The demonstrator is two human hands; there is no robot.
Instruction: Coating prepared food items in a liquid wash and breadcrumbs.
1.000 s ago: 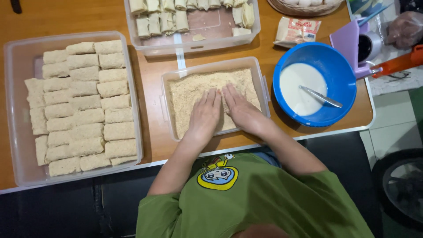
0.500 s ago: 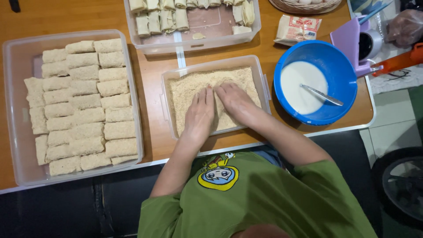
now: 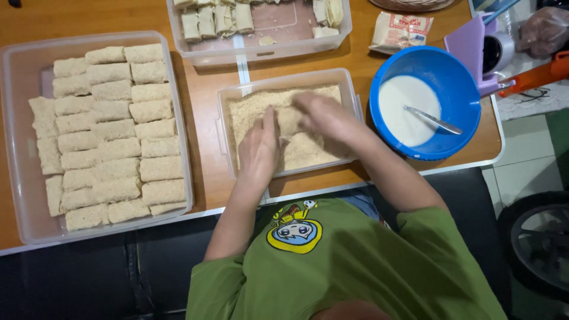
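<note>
Hands (image 3: 290, 130) parted; roll (image 3: 289, 120) between them.

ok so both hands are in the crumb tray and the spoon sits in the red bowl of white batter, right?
Not quite: the bowl is blue, not red, as the head view shows. The rest holds: both hands, left and right, are in the crumb tray, and the spoon lies in the batter.

I see my left hand (image 3: 259, 148) and right hand (image 3: 323, 115) pressing a roll (image 3: 289, 120) into the crumb tray (image 3: 349, 89). At nine o'clock sits a tray of coated rolls (image 3: 18, 142), at three a blue bowl (image 3: 453, 77) of white batter with a spoon (image 3: 432, 120)
</note>
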